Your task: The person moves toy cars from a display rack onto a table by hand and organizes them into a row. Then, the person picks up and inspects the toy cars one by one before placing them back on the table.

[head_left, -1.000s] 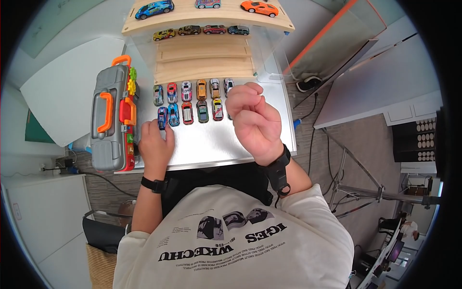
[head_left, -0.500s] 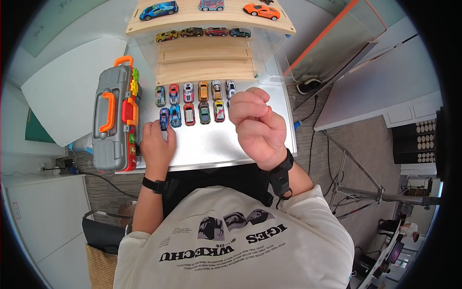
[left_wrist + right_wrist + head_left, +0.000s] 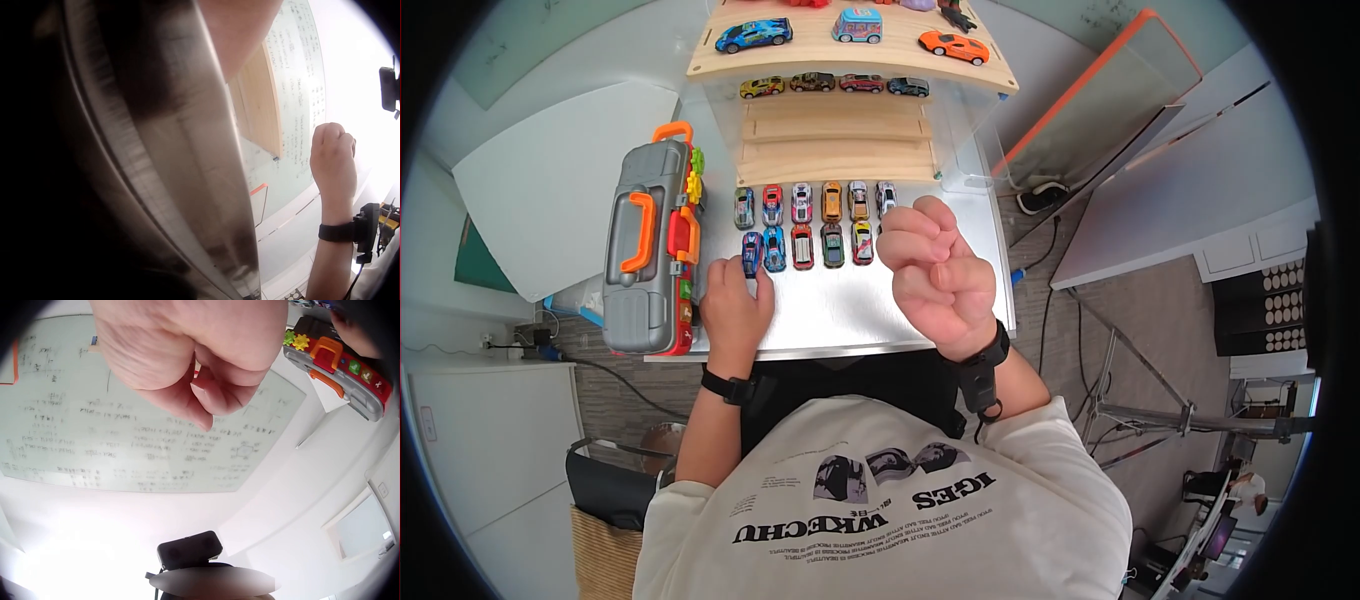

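Observation:
My left hand [image 3: 734, 308] rests at the table's near side, fingertips right at the rear of a dark blue toy car [image 3: 752, 247]. Its thumb lies apart from the index finger. Raised over the table's right side, my right hand [image 3: 943, 280] has its fingers curled and thumb folded in. No thing shows in that hand, which also appears in the right wrist view [image 3: 194, 356] and left wrist view [image 3: 334, 165]. Two rows of small toy cars, among them an orange one [image 3: 831, 202] and a red-and-white one [image 3: 802, 246], stand beyond. The right hand hides part of the rows.
A wooden stepped shelf [image 3: 836, 165] stands at the back, with several small cars on its upper step. On its top board are a blue car [image 3: 754, 35], a small bus [image 3: 858, 25] and an orange car [image 3: 953, 46]. A grey toolbox-shaped case [image 3: 645, 310] stands at left.
The head view has tilted slightly, shifting the table and shelf down and right. The right hand stays raised with its fingers curled. The left hand stays by the blue car.

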`<act>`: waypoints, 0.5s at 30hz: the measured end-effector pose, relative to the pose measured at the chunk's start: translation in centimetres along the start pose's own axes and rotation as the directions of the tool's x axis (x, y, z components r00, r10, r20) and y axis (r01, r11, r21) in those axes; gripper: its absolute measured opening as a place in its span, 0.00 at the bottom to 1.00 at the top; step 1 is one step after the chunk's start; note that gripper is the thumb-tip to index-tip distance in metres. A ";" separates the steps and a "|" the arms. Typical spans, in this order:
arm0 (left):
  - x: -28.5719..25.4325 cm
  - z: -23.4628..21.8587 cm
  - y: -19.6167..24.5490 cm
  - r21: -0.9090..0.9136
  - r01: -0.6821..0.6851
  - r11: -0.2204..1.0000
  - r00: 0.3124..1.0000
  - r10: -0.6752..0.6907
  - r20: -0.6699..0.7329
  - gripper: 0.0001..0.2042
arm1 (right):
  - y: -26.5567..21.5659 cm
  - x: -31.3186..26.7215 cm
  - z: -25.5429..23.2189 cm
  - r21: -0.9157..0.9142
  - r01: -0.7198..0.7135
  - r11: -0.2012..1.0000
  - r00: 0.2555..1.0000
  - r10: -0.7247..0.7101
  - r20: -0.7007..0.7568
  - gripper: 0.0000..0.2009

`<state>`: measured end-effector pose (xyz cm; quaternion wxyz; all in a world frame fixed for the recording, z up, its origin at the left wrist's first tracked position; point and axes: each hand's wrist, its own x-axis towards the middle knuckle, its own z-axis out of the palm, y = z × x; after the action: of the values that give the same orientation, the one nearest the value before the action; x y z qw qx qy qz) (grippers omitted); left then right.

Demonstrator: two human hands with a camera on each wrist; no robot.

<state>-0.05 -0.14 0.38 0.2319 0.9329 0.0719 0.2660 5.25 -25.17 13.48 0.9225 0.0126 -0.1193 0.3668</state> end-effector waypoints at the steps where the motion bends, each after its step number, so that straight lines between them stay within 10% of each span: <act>1: 0.0 0.0 0.0 -0.006 0.004 1.000 1.000 -0.004 0.002 0.13 | -0.1 -0.1 -0.2 -0.019 -0.007 1.000 1.000 0.007 0.028 0.23; 15: 0.0 -0.2 0.1 -0.051 0.026 0.998 1.000 -0.026 -0.003 0.13 | -1.5 0.1 -1.4 -0.316 -0.008 0.949 0.994 -0.026 -0.103 0.22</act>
<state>-0.17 -0.10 0.57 0.2590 0.9252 0.0775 0.2664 6.65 -26.06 12.19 0.9193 -0.1541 -0.1276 0.3390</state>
